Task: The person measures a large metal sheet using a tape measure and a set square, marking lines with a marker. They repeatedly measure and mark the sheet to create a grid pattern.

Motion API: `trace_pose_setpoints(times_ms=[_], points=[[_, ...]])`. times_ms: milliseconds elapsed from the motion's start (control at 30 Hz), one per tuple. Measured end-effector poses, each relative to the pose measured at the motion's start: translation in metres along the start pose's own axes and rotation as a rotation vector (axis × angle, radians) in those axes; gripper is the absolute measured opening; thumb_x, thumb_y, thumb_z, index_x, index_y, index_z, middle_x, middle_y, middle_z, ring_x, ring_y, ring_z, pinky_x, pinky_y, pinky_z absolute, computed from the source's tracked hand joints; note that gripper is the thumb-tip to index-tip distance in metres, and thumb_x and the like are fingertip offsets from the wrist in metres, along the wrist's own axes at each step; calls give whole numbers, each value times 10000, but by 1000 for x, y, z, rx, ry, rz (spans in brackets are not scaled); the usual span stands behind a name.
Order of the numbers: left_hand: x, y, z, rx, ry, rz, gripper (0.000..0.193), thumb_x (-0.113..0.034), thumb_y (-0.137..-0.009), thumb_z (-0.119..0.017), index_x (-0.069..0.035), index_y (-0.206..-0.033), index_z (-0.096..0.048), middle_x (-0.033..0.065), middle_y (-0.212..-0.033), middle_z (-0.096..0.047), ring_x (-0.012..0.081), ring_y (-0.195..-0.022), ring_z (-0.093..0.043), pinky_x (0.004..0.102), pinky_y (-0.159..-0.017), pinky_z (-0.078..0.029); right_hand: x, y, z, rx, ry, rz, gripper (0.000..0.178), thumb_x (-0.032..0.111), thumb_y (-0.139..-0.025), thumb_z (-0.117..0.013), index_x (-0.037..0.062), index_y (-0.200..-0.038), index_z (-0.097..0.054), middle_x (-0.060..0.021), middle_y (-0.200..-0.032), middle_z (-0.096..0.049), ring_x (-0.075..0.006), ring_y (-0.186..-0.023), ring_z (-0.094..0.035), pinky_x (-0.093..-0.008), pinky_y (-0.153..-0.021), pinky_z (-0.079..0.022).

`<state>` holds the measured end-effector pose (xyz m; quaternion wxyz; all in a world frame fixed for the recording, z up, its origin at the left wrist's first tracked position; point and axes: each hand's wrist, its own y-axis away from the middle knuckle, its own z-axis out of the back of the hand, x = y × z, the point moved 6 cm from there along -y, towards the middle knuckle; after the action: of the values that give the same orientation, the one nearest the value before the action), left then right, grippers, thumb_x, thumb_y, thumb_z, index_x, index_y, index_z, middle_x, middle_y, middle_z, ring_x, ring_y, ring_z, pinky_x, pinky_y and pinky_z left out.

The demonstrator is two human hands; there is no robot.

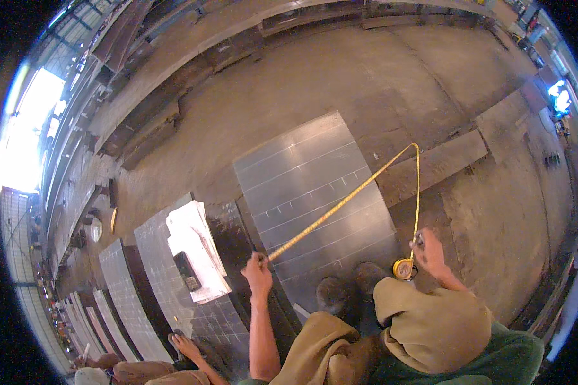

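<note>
Head view: left hand (258, 276) pinches the tape measure's (402, 269) free end by a scribed metal plate (315, 160); fingertips blurred. Blade arches across plate to case beside right hand (433, 254), fingers curled, grip unclear. Trousers (430, 321) partly hide boots (335, 295).
</note>
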<state>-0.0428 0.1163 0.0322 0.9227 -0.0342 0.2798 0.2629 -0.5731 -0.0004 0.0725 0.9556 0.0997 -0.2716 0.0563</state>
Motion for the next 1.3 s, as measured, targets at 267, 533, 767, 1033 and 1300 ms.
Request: trace_pose_setpoints(times_ms=[267, 533, 767, 1033, 1300], points=[[11, 121, -26, 74, -36, 259, 320, -322, -844, -797, -95, -1018, -653, 98, -951, -683, 324, -959, -641, 477, -920, -386, -42, 70, -45, 250, 175, -295, 650, 481, -823, -757, 163, -1339, -523, -233, -1333, -484, -477, -1030, -640, -538, -835, -562], [7, 129, -21, 0, 78, 249, 186, -249, -917, -715, -73, -943, -658, 79, -918, -669, 303, -929, -640, 475, -888, -401, -72, 77, -75, 422, 233, -367, 864, 463, -728, -820, 317, -1468, -399, -222, -1378, -435, -512, -1044, -637, -561, -869, -550], [6, 104, -10, -95, 103, 187, 150, -210, -932, -684, -67, -896, -657, 82, -843, -661, 287, -808, -643, 451, -803, -420, -83, 78, -102, 522, 374, -299, 842, 437, -840, -755, 391, -1542, -293, -347, -1513, -375, -509, -921, -702, -560, -742, -611], [19, 108, -19, -91, 149, 210, 135, -177, -921, -701, -55, -888, -652, 102, -837, -666, 289, -780, -650, 436, -750, -454, -37, 60, -77, 409, 215, -280, 870, 458, -755, -811, 290, -1492, -380, -254, -1436, -465, -511, -1065, -645, -557, -864, -564], [4, 51, 9, -109, 227, 129, 76, -84, -891, -700, -37, -887, -641, 110, -823, -656, 290, -748, -652, 396, -683, -491, 37, -22, -49, 198, 21, -152, 814, 452, -805, -807, 125, -1449, -431, -277, -1286, -538, -473, -1097, -615, -534, -907, -537]])
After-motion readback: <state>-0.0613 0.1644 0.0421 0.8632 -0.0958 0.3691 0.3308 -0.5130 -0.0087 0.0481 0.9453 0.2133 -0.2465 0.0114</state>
